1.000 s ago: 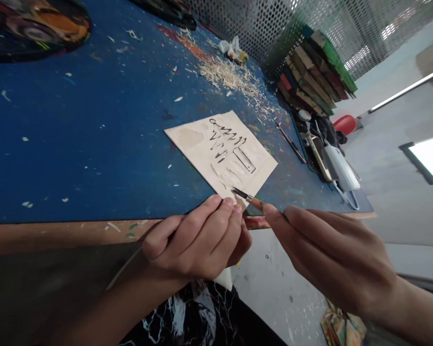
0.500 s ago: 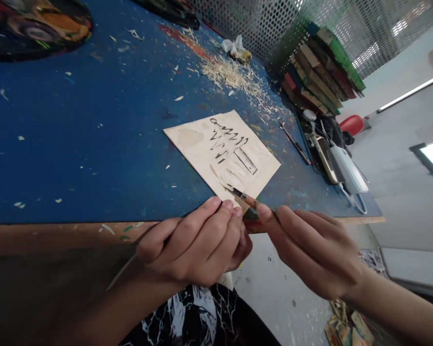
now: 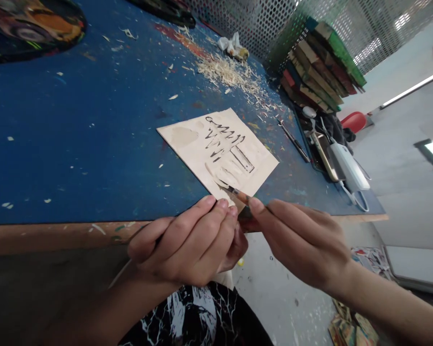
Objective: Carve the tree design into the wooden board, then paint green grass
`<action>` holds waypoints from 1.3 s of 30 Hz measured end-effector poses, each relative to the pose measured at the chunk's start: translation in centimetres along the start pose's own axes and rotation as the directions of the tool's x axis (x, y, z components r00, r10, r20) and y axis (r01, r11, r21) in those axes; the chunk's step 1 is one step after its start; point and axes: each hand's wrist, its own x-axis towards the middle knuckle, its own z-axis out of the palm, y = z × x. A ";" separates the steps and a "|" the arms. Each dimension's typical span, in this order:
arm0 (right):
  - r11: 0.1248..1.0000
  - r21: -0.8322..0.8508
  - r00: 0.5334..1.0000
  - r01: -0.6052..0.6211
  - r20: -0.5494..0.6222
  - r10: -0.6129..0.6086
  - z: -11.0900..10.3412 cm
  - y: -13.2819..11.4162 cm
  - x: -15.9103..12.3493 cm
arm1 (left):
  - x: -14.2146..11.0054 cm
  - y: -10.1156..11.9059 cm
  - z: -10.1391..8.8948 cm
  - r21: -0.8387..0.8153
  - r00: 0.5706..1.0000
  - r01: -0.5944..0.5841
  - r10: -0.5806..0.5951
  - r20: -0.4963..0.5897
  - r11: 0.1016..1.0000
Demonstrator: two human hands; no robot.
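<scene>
A thin pale carving board (image 3: 258, 149) lies slanted on the blue tabletop, its near corner at the front edge. Black zigzag lines and a rectangle are drawn on it, and shallow cuts show beside the drawing. My left hand (image 3: 191, 245) is closed on the near corner, fingertips on top and the thumb mostly hidden. In my right hand (image 3: 306, 240) is a carving gouge (image 3: 242, 196) with a wooden handle, pinched between thumb and fingers. Its dark metal tip rests low on the board's surface, by the pale cuts, just beyond my left fingertips.
Pale shavings (image 3: 227, 72) are heaped at the back beside a crumpled white wrapper (image 3: 234, 46). To the right are a dark pen-like tool (image 3: 293, 141), a phone (image 3: 324, 156), a white device with a cable (image 3: 350, 168) and stacked blocks (image 3: 313, 67). A paint-stained palette (image 3: 36, 31) lies far left.
The gouge tip has edged slightly forward and left along the board. Both hands keep their hold, and the whole view has shifted a little.
</scene>
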 end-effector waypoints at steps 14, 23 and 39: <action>0.881 0.461 0.993 -0.102 0.000 0.115 0.6 4.0 2.8 | 0.0 1.2 0.4 0.035 0.991 0.117 -0.114 -0.069 0.993; 0.624 0.728 0.847 -0.284 0.496 -0.193 -2.2 11.1 9.7 | 0.2 1.7 0.0 0.053 0.986 0.167 -0.165 -0.027 0.985; 0.745 0.630 0.975 -0.220 0.143 0.168 7.4 10.1 9.5 | 0.6 4.6 -1.9 -0.169 0.936 0.164 -0.099 0.338 0.972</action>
